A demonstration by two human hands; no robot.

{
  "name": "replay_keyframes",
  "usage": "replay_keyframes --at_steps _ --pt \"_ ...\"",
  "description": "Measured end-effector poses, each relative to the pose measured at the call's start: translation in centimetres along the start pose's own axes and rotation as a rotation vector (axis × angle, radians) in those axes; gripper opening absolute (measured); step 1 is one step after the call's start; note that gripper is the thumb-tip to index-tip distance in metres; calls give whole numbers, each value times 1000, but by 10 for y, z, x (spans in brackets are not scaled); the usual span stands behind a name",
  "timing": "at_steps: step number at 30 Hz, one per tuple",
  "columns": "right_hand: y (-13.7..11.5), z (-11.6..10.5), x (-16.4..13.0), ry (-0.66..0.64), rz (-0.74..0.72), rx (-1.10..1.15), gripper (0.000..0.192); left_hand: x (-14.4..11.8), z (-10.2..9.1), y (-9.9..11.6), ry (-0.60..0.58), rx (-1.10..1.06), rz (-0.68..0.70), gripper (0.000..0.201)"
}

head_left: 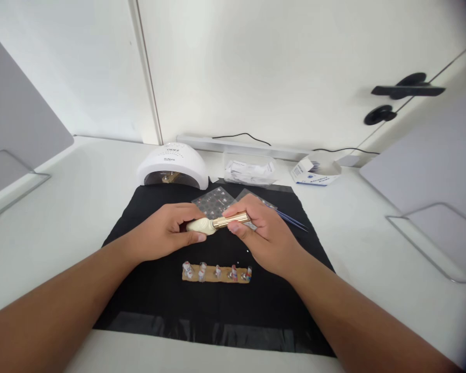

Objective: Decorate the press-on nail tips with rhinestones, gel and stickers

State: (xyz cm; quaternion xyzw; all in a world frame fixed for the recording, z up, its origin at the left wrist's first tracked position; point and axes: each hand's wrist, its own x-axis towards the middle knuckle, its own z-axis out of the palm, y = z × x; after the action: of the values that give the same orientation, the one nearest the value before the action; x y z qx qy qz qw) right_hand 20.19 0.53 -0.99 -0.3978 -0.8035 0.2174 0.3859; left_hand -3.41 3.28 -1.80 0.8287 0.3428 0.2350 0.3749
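My left hand (171, 230) is closed around a cream nail polish bottle (200, 226), which lies tilted on its side above the black mat (147, 290). The fingers of my right hand (262, 233) grip the bottle's ribbed gold cap (233, 219), which meets the bottle's neck. Below both hands, a wooden strip (209, 274) on the mat carries several decorated false nails (218, 271) on small stands. Behind my hands lie clear sticker sheets (214, 201), partly covered by my right hand.
A white nail lamp (173, 161) stands at the back left with a wooden piece inside. Farther right are a clear tray (248, 170) of white packets and an open white box (316, 173). Blue tweezers (293, 221) lie beside my right hand.
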Motion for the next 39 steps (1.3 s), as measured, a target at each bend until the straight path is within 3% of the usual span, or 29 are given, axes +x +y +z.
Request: replay_keyframes --at_steps 9,17,28,34,39 --pt "0 -2 -2 -12 -159 -98 15 -1 1 1 0 -35 11 15" --pt "7 4 -7 46 -143 -62 31 -1 2 0 -7 -80 1 17" --pt "8 8 -8 94 -103 2 28 0 3 0 -7 -65 -2 14" --pt "16 11 -11 82 -40 184 51 0 5 0 35 -306 -63 14" --pt "31 12 -10 150 2 228 47 0 2 -1 104 -458 -90 18"
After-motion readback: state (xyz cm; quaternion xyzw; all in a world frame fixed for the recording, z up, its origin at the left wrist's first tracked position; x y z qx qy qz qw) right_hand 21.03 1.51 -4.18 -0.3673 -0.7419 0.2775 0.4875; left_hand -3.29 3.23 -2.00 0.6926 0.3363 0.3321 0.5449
